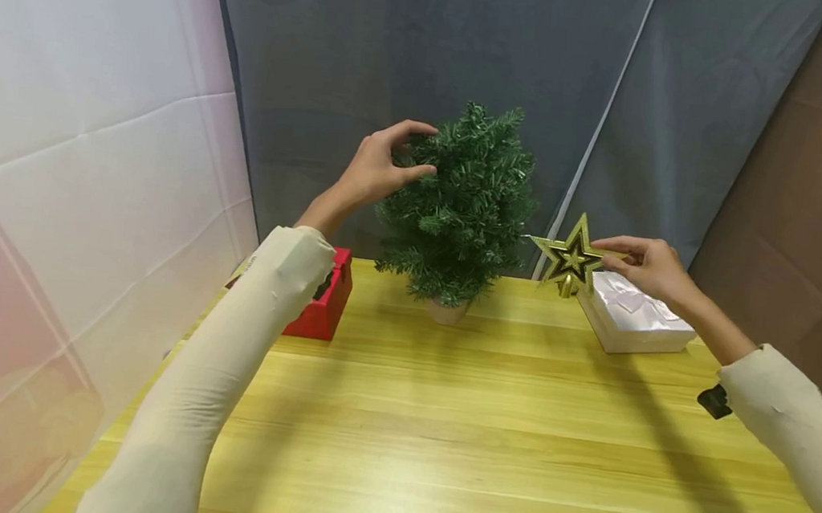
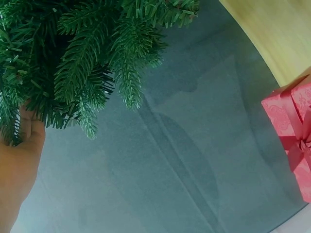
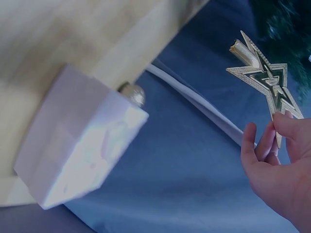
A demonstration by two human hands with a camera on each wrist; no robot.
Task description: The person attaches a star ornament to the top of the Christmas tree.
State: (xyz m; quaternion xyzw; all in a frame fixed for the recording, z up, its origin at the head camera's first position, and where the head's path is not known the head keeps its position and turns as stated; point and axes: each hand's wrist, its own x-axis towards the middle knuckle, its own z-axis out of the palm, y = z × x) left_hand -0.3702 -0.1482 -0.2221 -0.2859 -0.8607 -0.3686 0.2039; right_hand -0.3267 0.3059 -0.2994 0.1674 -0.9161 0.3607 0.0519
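Grey cloth (image 1: 354, 59) hangs behind the wood-grained surface (image 1: 477, 423). Near its far edge stand a bristly tree (image 1: 487, 206) and, toward the right corner, a satiny box (image 1: 640, 327). Left hand (image 1: 376, 169) curls, thumb and fingers parted, round the tree's side; right hand (image 1: 648, 267) pinches a gold star (image 1: 572, 259) raised between.

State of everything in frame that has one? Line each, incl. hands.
Tree: upright, top bare
Gold star: held by one tip, in the air
Left hand: at the tree's branches; grip unclear
Right hand: pinching the gold star
Red box: on table, looks closed, partly hidden
White box: on table, looks closed
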